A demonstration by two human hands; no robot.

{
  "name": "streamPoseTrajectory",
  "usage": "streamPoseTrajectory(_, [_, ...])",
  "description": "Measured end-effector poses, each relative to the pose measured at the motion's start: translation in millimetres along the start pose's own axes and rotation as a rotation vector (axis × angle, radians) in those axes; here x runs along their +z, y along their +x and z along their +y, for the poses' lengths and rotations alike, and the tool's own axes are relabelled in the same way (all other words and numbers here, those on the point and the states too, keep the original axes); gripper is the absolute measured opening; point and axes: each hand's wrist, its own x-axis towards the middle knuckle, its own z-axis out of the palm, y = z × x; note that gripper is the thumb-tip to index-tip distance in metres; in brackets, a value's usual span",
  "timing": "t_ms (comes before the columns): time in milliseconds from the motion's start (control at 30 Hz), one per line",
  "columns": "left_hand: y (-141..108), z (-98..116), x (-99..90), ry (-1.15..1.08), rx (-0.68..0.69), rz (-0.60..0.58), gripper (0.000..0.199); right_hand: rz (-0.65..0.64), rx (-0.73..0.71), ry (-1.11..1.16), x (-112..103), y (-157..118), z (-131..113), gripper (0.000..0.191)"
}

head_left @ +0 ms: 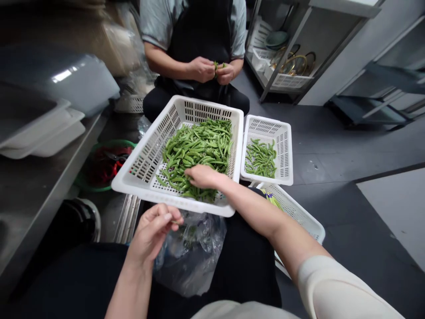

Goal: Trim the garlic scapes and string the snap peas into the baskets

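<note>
A large white slotted basket (133, 188) holds a heap of green pea pods (199, 144). My right hand (203, 176) reaches into its near side, fingers curled down on the pods; the fingertips are partly hidden. Just outside the near rim, my left hand (156, 230) is raised, thumb and forefinger pinching a small thin piece too small to name. Below it, between my legs, hangs a clear plastic bag (195, 252). A smaller white basket (285, 150) to the right contains fewer pea pods (260, 158).
Across from me a seated person's hands (212, 70) hold a green pod. A white basket (307, 217) with green stalks stands low at right. At left are a metal counter (43, 204) and a green-rimmed basket (99, 188) with red items and scissors. A metal shelf (292, 93) stands behind.
</note>
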Motion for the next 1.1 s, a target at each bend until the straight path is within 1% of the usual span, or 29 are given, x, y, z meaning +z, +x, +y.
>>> streamPoseTrajectory(33, [-1, 0, 1.1, -0.005, -0.002, -0.013, 0.036, -0.049, 0.011, -0.134, 3, 1, -2, 0.023])
streamPoseTrajectory(67, [-1, 0, 3.0, -0.009, -0.012, -0.022, 0.035, -0.078, 0.033, -0.209, 5, 1, -2, 0.024])
streamPoseTrajectory(167, [2, 3, 10.3, 0.025, -0.072, -0.011, 0.034, -0.09, 0.077, -0.234, 4, -3, 3, 0.025])
streamPoseTrajectory(233, [8, 5, 13.6, 0.123, -0.087, 0.03, 0.036, -0.048, 0.09, -0.196, -3, -8, 10, 0.021])
streamPoseTrajectory(300, [17, 4, 14.7, 0.27, -0.045, 0.088, 0.036, 0.035, 0.062, -0.048, -12, -16, 16, 0.017])
streamPoseTrajectory(400, [31, 4, 14.1, 0.519, 0.069, 0.161, 0.034, 0.152, -0.045, 0.288, -21, -25, 21, 0.011])
streamPoseTrajectory(467, [39, 6, 14.0, 0.657, 0.148, 0.2, 0.032, 0.19, -0.091, 0.437, -22, -29, 23, 0.011])
streamPoseTrajectory(533, [44, 8, 14.9, 0.74, 0.203, 0.239, 0.03, 0.219, -0.099, 0.532, -22, -30, 25, 0.011])
streamPoseTrajectory(633, [47, 12, 17.9, 0.765, 0.219, 0.274, 0.028, 0.251, -0.1, 0.621, -22, -31, 28, 0.012])
streamPoseTrajectory(733, [47, 15, 21.7, 0.768, 0.244, 0.23, 0.024, 0.263, -0.105, 0.642, -24, -32, 29, 0.012])
streamPoseTrajectory(800, [45, 17, 24.0, 0.78, 0.257, 0.196, 0.022, 0.257, -0.1, 0.601, -25, -33, 28, 0.01])
streamPoseTrajectory(867, [45, 19, 26.4, 0.81, 0.247, 0.187, 0.02, 0.251, -0.104, 0.526, -23, -33, 25, 0.008])
streamPoseTrajectory(967, [45, 23, 30.9, 0.864, 0.207, 0.195, 0.018, 0.251, -0.2, 0.455, -16, -31, 15, 0.009])
streamPoseTrajectory(1033, [47, 24, 34.9, 0.823, 0.205, 0.203, 0.016, 0.262, -0.271, 0.457, -11, -30, 7, 0.009])
streamPoseTrajectory(1100, [49, 23, 38.5, 0.668, 0.203, 0.196, 0.014, 0.305, -0.278, 0.53, -9, -30, 0, 0.005])
